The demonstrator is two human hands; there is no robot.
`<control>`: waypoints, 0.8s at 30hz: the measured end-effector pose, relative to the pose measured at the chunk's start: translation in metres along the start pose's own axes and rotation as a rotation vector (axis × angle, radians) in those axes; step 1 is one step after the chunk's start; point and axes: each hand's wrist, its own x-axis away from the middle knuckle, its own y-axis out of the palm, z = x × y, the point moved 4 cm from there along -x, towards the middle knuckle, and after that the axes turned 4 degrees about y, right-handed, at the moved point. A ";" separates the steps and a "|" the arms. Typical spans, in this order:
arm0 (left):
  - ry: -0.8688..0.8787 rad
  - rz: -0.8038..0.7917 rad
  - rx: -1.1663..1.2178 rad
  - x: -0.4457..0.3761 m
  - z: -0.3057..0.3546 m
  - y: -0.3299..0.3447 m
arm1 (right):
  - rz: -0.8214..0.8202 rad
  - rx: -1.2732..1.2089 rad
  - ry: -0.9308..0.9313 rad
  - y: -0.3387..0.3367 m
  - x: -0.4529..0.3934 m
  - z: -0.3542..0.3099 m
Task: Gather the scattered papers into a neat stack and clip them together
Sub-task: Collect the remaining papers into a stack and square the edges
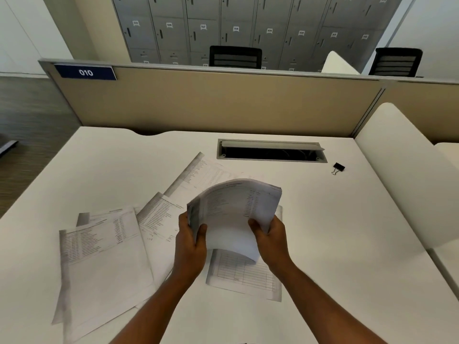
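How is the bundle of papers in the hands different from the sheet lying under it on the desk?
The bundle is lifted off the desk, gripped by the left hand and right hand; the sheet lies flat, untouched. The bundle is many pages and curves upward; the sheet looks single and flat. The bundle's top page shows text lines; the sheet shows a ruled grid. Both are white printed paper.

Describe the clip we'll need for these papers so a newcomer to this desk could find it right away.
Start at the grey cable hatch sunk into the far side of the white desk. Just past its right end, near the white side panel, lies the binder clip. It is the only small black thing on the desk, with wire handles, apart from all the papers.
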 end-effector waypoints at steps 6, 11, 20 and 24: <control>-0.145 0.281 0.039 0.006 -0.024 -0.022 | 0.169 -0.235 0.062 -0.016 -0.010 -0.003; -0.533 0.150 0.526 0.024 -0.048 -0.009 | 0.065 -0.617 0.212 -0.003 -0.001 0.007; -0.203 0.118 0.469 -0.005 -0.030 -0.041 | -0.035 -0.701 0.253 -0.035 -0.016 0.001; -0.118 0.116 0.351 -0.011 -0.026 -0.059 | -0.158 -0.251 0.068 -0.076 -0.041 -0.040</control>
